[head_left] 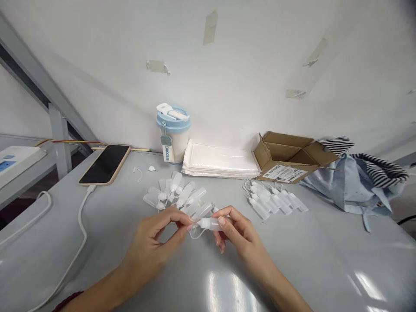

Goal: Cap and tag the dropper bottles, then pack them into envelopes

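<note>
Bottle (211,224) in hand, where was it?

Over the middle of the grey table (312,264), a small translucent dropper bottle held up off the surface between both hands, thin white tether loop (196,236) hanging below it

Fingers?

Left hand (149,249): thumb and forefinger pinched together on the nozzle end. Right hand (242,234): thumb and fingers clamped round the bottle body, last fingers curled away underneath

Other bottles?

Loose heap (173,193) beyond the hands, toward the far edge of the table, lying every which way. Second group (273,200) further right, also near the far edge, laid side by side, nozzles mostly pointing the same way

How far along, then?

Tidy group looked dealt with, heap looked not, but couldn't swear to it. No count possible, bottles overlapped

Hidden bits?

Left fingers covered the nozzle joint, so whether the cap sat fully home couldn't be told. Label on the cardboard box (284,173) too small to read. Phone (105,164) and blue-lidded tumbler (173,138) sat well clear of both hands
</note>
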A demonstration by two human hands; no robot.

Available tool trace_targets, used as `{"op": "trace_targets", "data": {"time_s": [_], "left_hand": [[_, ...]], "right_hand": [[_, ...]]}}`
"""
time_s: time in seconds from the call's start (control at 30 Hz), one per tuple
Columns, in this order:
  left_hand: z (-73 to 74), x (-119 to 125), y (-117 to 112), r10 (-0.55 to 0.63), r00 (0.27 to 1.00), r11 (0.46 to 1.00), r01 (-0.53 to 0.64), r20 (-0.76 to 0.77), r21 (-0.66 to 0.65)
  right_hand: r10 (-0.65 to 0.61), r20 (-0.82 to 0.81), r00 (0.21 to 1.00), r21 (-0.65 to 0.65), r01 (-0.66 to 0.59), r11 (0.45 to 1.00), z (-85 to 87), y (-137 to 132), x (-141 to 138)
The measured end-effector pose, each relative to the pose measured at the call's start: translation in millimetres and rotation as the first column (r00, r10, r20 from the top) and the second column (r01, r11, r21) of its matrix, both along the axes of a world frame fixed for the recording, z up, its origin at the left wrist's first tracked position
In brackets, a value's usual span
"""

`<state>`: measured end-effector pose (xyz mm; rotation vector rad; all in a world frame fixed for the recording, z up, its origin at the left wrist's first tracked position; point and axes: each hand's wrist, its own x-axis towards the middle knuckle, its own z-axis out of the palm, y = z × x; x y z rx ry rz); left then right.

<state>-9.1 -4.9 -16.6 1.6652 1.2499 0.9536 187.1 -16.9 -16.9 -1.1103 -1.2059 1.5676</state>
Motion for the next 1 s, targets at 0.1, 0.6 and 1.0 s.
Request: {"op": "trace_targets", "data": {"time_s": [0.1,0.6,1.0], "left_hand": [[2.0,3,-2,0.06,0.998,0.996,-0.058,0.035,-0.063],[2.6,2,2,-0.061,0.995,0.991,0.052,-0.074,-0.125],[-5.7,3,-4,-0.078,0.992,0.997,0.076,-0.095,-0.023]], "right_hand": [[0.009,-0.008,1.0,0.005,-0.009,1.0,0.7,0,0],[0.013,0.05,0.999,-0.001,-0.013,1.0,-5.6,-1,-2],[0.068,0.09,0.994,-0.045,-0.065,0.997,-8.8,-6,-4]]}}
